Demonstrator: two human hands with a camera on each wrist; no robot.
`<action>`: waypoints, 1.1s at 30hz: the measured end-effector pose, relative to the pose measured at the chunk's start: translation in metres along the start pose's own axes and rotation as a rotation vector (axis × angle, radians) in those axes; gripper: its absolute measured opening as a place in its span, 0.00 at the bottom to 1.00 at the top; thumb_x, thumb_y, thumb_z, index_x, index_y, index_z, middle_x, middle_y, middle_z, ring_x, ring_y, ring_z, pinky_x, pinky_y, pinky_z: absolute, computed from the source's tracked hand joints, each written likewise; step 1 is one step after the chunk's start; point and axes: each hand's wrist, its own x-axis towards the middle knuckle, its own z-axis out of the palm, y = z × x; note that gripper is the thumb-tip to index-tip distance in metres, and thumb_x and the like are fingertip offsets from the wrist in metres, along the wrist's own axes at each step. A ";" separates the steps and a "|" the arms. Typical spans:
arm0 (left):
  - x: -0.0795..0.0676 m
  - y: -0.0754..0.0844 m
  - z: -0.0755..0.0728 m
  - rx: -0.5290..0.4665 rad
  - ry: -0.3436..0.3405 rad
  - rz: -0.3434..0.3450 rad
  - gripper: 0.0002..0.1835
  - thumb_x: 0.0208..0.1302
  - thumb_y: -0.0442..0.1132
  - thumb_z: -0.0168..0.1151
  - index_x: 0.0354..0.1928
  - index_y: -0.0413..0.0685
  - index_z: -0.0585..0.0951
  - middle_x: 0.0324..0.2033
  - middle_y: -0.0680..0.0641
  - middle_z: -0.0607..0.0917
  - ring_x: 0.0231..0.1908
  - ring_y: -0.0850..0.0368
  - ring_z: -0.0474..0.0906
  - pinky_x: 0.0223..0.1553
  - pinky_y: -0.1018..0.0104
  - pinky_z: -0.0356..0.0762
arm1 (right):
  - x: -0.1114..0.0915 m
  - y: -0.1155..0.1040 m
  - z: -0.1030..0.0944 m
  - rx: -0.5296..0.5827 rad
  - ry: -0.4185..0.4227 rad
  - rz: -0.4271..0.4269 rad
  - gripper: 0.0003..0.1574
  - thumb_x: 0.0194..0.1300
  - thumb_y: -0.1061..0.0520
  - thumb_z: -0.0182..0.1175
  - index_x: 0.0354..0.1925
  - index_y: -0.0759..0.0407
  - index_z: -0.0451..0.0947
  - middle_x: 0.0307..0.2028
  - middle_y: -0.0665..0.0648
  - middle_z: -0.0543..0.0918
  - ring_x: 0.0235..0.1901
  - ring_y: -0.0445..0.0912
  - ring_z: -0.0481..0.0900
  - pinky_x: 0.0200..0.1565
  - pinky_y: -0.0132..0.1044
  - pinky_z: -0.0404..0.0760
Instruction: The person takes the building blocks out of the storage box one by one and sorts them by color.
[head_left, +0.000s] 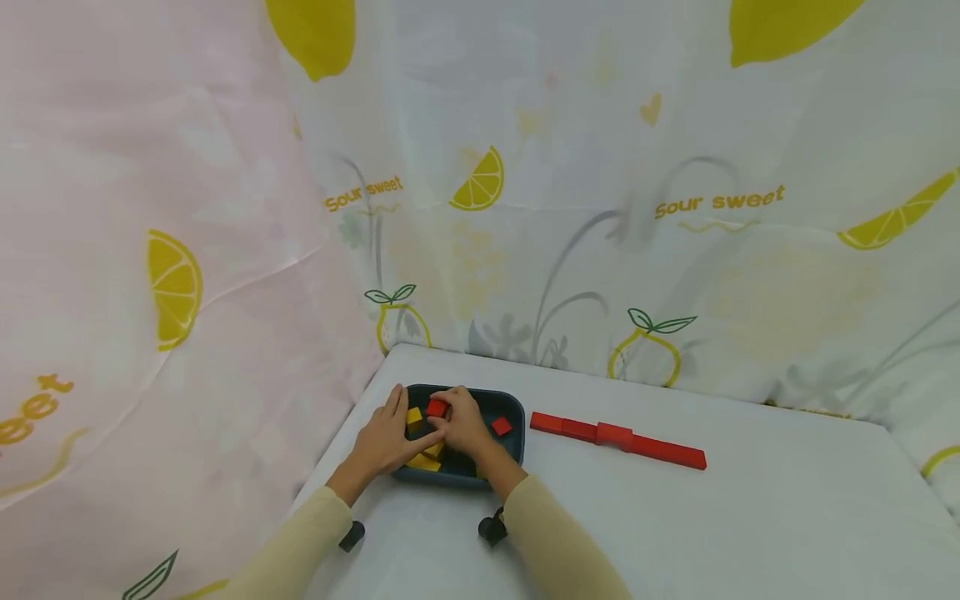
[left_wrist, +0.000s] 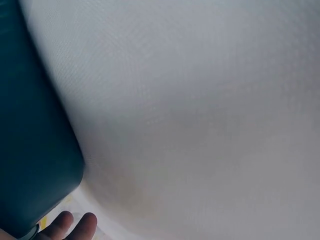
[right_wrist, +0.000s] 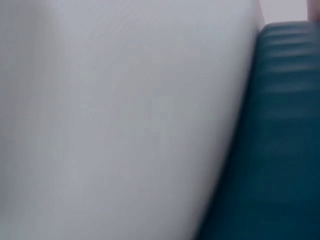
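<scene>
A dark teal tray (head_left: 457, 481) sits on the white table with several small blocks inside. My right hand (head_left: 467, 427) reaches over it and pinches a red block (head_left: 436, 408) between thumb and fingers. At the tray's left side lies my left hand (head_left: 381, 442), fingers stretched along the rim and thumb pointing across the inside. Yellow blocks (head_left: 424, 463) lie beneath and beside the left thumb, partly hidden by the hands. Another red block (head_left: 502, 426) rests in the right part of the tray. In the left wrist view, two fingertips (left_wrist: 84, 227) show beyond the tray's corner.
To the right of the tray, red blocks (head_left: 667, 450) lie end to end in a long row on the white table (head_left: 675, 533). Behind the table hangs a lemon-patterned cloth (head_left: 540, 250); a pinkish cloth (head_left: 247, 350) closes off the left side.
</scene>
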 end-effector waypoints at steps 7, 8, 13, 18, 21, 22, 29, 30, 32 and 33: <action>-0.004 0.002 0.000 0.023 -0.030 0.002 0.70 0.48 0.85 0.51 0.77 0.37 0.47 0.78 0.39 0.46 0.71 0.34 0.58 0.61 0.36 0.71 | -0.008 0.003 -0.023 -0.017 0.004 -0.024 0.22 0.55 0.60 0.72 0.50 0.61 0.82 0.40 0.58 0.79 0.31 0.40 0.73 0.33 0.26 0.76; -0.004 0.002 -0.001 0.021 -0.024 0.003 0.69 0.48 0.84 0.51 0.77 0.37 0.47 0.78 0.39 0.46 0.71 0.34 0.58 0.60 0.36 0.71 | -0.008 0.002 -0.027 -0.021 -0.008 -0.026 0.22 0.55 0.60 0.72 0.50 0.61 0.82 0.40 0.58 0.78 0.30 0.40 0.73 0.33 0.26 0.76; -0.004 0.002 -0.004 0.011 -0.014 0.008 0.68 0.50 0.83 0.51 0.77 0.36 0.48 0.78 0.39 0.46 0.71 0.34 0.59 0.61 0.37 0.71 | -0.010 -0.001 -0.047 -0.084 -0.061 -0.052 0.24 0.58 0.57 0.71 0.53 0.59 0.80 0.42 0.57 0.78 0.33 0.40 0.74 0.36 0.26 0.77; -0.004 0.001 -0.001 0.006 -0.032 0.010 0.68 0.51 0.83 0.49 0.77 0.35 0.48 0.78 0.37 0.46 0.71 0.32 0.58 0.62 0.36 0.68 | -0.017 -0.002 -0.068 -0.121 -0.120 -0.090 0.28 0.62 0.59 0.68 0.60 0.59 0.77 0.44 0.59 0.77 0.33 0.41 0.73 0.36 0.26 0.77; -0.004 -0.001 0.000 0.002 -0.010 0.008 0.67 0.51 0.83 0.49 0.77 0.35 0.50 0.78 0.36 0.47 0.71 0.32 0.58 0.63 0.36 0.67 | -0.021 -0.005 -0.080 -0.108 -0.150 -0.109 0.27 0.63 0.60 0.67 0.60 0.61 0.77 0.44 0.60 0.76 0.31 0.42 0.74 0.35 0.27 0.78; -0.003 -0.001 0.000 -0.001 -0.004 0.007 0.67 0.51 0.83 0.49 0.77 0.35 0.50 0.78 0.37 0.48 0.71 0.32 0.58 0.64 0.36 0.67 | -0.022 -0.006 -0.084 -0.104 -0.156 -0.108 0.25 0.62 0.60 0.67 0.58 0.62 0.78 0.44 0.61 0.76 0.31 0.43 0.74 0.35 0.27 0.78; 0.001 -0.001 -0.004 -0.008 -0.011 0.026 0.66 0.53 0.83 0.49 0.77 0.36 0.49 0.78 0.36 0.47 0.71 0.32 0.56 0.65 0.36 0.64 | -0.031 -0.003 -0.103 -0.190 -0.161 -0.042 0.21 0.60 0.57 0.71 0.52 0.58 0.82 0.45 0.58 0.77 0.37 0.44 0.75 0.38 0.30 0.80; 0.001 -0.001 -0.005 -0.007 -0.012 0.028 0.66 0.53 0.82 0.49 0.77 0.36 0.49 0.78 0.36 0.47 0.71 0.32 0.56 0.66 0.36 0.64 | -0.034 -0.002 -0.105 -0.205 -0.155 -0.036 0.20 0.60 0.56 0.71 0.51 0.57 0.82 0.45 0.58 0.78 0.39 0.45 0.75 0.39 0.31 0.80; 0.000 -0.002 -0.005 -0.012 -0.008 0.025 0.65 0.54 0.81 0.50 0.77 0.36 0.49 0.78 0.36 0.48 0.71 0.33 0.57 0.66 0.37 0.64 | -0.038 -0.001 -0.110 -0.233 -0.158 -0.032 0.20 0.59 0.56 0.71 0.50 0.56 0.83 0.45 0.58 0.79 0.42 0.47 0.75 0.41 0.32 0.80; 0.000 -0.003 -0.005 -0.017 -0.009 0.025 0.64 0.54 0.81 0.51 0.77 0.36 0.49 0.78 0.36 0.48 0.71 0.32 0.57 0.66 0.37 0.64 | -0.041 0.000 -0.112 -0.244 -0.164 -0.033 0.20 0.59 0.56 0.71 0.51 0.57 0.83 0.45 0.58 0.79 0.42 0.47 0.75 0.41 0.32 0.80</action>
